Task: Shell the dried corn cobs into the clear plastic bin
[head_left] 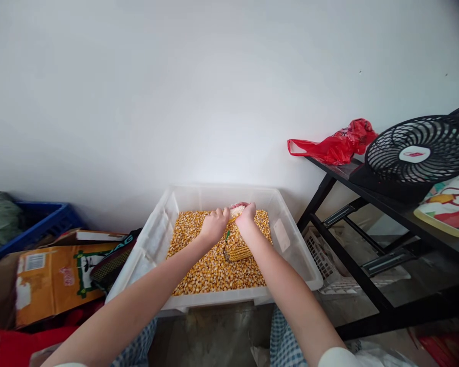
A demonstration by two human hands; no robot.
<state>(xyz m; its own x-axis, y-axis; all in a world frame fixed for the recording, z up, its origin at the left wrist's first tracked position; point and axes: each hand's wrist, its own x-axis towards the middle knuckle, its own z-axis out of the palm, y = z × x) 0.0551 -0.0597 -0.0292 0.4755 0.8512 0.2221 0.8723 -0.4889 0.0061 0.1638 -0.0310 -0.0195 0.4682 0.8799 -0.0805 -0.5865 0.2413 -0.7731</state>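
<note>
My left hand (214, 227) and my right hand (247, 218) are close together over a clear plastic storage bin (156, 239), and both grip a corn cob (236, 211) whose middle is hidden by my fingers. A second stretch of cob (237, 252) lies on the kernels just below my hands; I cannot tell whether it is a separate piece. Loose yellow-orange dried corn kernels (210, 270) fill the bin's floor. A small green bit (227, 235) shows beneath my left hand.
A black shelf rack (348, 239) to the right holds a black desk fan (418, 150), a red plastic bag (338, 143) and a patterned tray (453, 204). At left are a blue crate (42, 224) and a yellow-printed cardboard box (57, 280). A white wall stands behind.
</note>
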